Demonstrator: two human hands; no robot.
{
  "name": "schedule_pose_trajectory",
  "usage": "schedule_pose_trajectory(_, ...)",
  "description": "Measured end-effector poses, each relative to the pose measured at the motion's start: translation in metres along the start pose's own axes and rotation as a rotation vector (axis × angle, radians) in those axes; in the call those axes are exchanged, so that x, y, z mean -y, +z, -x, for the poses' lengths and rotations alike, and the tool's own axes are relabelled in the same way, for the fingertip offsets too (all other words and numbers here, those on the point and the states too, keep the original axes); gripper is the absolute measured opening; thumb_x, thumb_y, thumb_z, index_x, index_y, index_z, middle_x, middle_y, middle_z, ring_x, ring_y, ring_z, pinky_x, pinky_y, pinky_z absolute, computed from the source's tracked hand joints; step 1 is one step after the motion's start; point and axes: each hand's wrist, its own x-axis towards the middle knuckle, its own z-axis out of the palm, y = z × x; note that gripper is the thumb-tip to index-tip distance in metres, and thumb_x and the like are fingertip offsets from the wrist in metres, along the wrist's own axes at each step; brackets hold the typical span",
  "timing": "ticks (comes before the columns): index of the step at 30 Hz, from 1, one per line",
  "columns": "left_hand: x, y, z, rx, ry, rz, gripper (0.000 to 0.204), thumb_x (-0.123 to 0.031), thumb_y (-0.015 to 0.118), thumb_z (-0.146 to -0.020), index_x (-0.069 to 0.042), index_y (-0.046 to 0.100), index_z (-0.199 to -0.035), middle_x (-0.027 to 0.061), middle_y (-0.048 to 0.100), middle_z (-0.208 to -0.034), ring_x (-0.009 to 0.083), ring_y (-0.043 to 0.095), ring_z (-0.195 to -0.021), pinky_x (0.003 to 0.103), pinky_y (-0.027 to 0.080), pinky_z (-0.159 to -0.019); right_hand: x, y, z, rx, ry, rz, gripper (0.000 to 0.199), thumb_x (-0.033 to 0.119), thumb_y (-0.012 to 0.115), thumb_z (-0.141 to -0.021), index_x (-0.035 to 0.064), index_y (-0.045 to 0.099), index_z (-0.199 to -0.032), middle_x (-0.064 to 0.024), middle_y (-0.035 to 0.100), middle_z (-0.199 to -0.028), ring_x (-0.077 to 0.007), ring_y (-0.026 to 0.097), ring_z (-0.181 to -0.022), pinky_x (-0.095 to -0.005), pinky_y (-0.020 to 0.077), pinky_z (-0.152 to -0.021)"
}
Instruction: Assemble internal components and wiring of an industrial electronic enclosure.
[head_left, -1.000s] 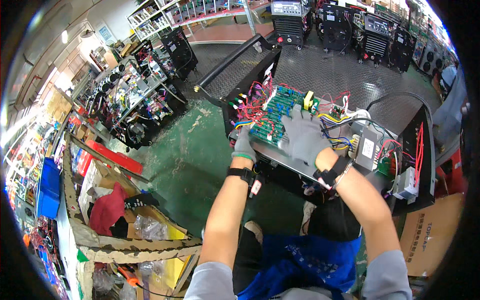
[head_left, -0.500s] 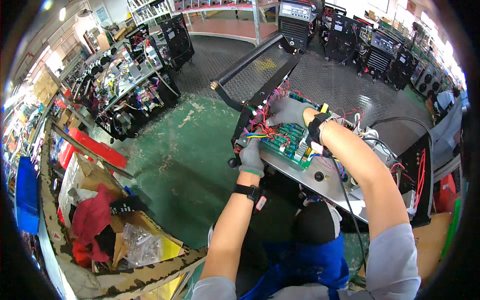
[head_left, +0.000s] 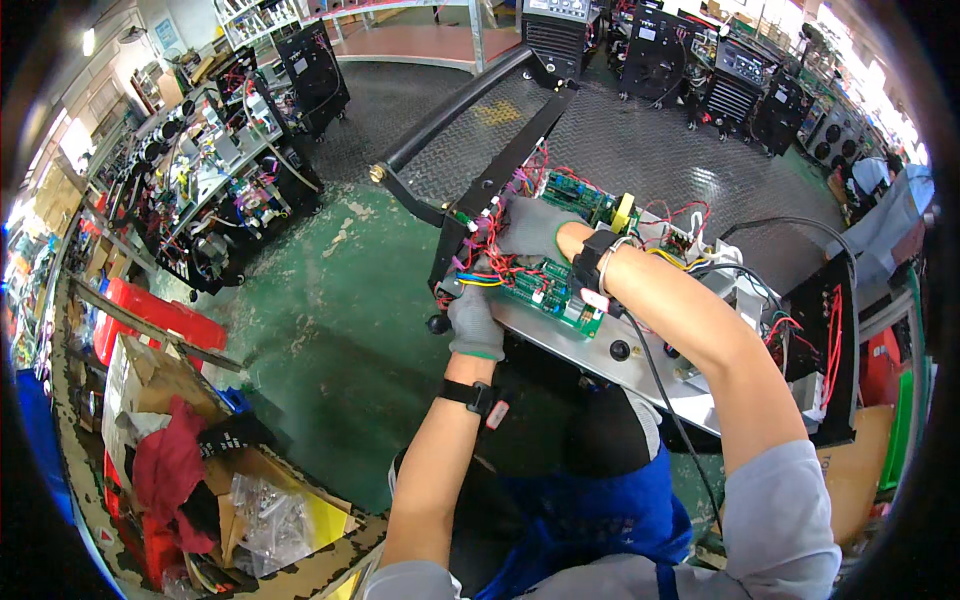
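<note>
Both my hands wear grey gloves and work at the left end of an uncovered machine. My right hand (head_left: 540,230) reaches from above into a bundle of red wires (head_left: 492,243) behind a black panel (head_left: 503,178), its fingers bent inward and their tips hidden. Lower down, my left hand (head_left: 474,325) is closed at the panel's near end, beside yellow and blue wires (head_left: 480,280); what it grips is hidden. Green circuit boards (head_left: 548,292) lie right of my hands, above a silver metal base (head_left: 640,372). A black handle frame (head_left: 455,112) extends from the panel.
A black cable (head_left: 672,405) hangs across the base's front. At lower left stands a box (head_left: 330,535) with cloth and a plastic bag (head_left: 270,515). Another uncovered machine (head_left: 215,170) stands at far left, and black machines (head_left: 655,55) line the back. A ridged black mat (head_left: 640,140) covers the floor beyond.
The whole view has shifted, so the machine and my hands appear farther left and slightly higher or lower. Both hands remain at the same wires and panel.
</note>
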Motion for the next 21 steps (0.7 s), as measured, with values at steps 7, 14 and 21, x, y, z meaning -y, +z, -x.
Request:
schedule_pose_trajectory(7, -0.015, 0.007, 0.006, 0.214, -0.041, 0.522, 0.032, -0.034, 0.056, -0.091, -0.005, 0.063, -0.104, 0.0076, 0.063, -0.102, 0.0191, 0.061, -0.093, 0.035, 0.051, -0.08, -0.041, -0.003, -0.011, 0.31, -0.253, -0.474, 0.048, 0.027, 0.068, -0.08, -0.0013, 0.052, -0.115, -0.0103, 0.061, -0.094, -0.0143, 0.062, -0.076, -0.0282, 0.0525, -0.065)
schedule_pose_trajectory(14, 0.0, 0.007, -0.005, -0.028, -0.142, 0.492, 0.027, -0.027, 0.054, -0.087, -0.005, 0.065, -0.098, 0.0039, 0.063, -0.094, 0.0143, 0.059, -0.082, 0.03, 0.048, -0.076, 0.002, -0.007, 0.015, 0.215, -0.193, 0.105, 0.071, 0.032, 0.067, -0.074, -0.0106, 0.038, -0.124, -0.0215, 0.062, -0.098, -0.0254, 0.062, -0.089, -0.0352, 0.0496, -0.078)
schedule_pose_trajectory(21, -0.002, 0.014, -0.006, 0.079, -0.158, 0.537, 0.028, -0.027, 0.052, -0.091, -0.005, 0.062, -0.105, 0.0063, 0.063, -0.102, 0.019, 0.061, -0.09, 0.034, 0.048, -0.083, -0.026, 0.009, -0.008, -0.093, -0.328, 0.362, 0.041, 0.035, 0.061, -0.08, -0.0042, 0.063, -0.091, -0.0244, 0.064, -0.092, -0.0381, 0.063, -0.086, -0.0422, 0.0503, -0.077)
